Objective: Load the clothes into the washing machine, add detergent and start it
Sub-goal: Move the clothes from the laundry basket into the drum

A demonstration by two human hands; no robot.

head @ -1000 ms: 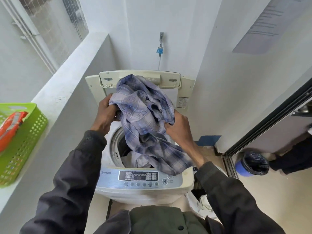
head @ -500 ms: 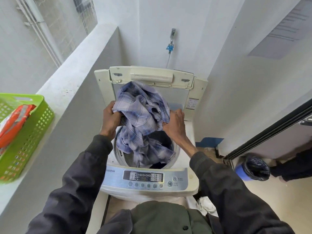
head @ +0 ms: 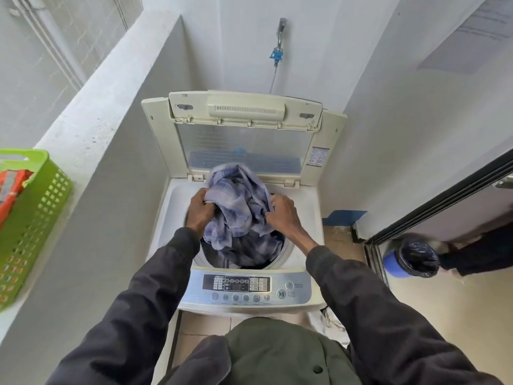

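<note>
The shirt [head: 236, 212] sits between the left hand [head: 200, 211] and right hand [head: 283, 215], in the washing machine [head: 305, 207] drum. Behind the hands stands the lid [head: 244, 145]; before them lies the control panel [head: 244, 287]. Well left, a basket [head: 41, 218] sits on the ledge [head: 91, 120]; well right, a bin [head: 416, 257] stands on the floor.

A crumpled blue-and-white plaid shirt [head: 238, 209] is sitting bunched in the round drum opening of the white top-loading washing machine [head: 306, 218], with its lower folds hanging down inside the drum. The left hand [head: 200, 209] is gripping its left side and the right hand [head: 283, 215] its right side. The lid [head: 244, 140] is standing open at the far edge. The control panel [head: 244, 287] is lying along the near edge.
</note>
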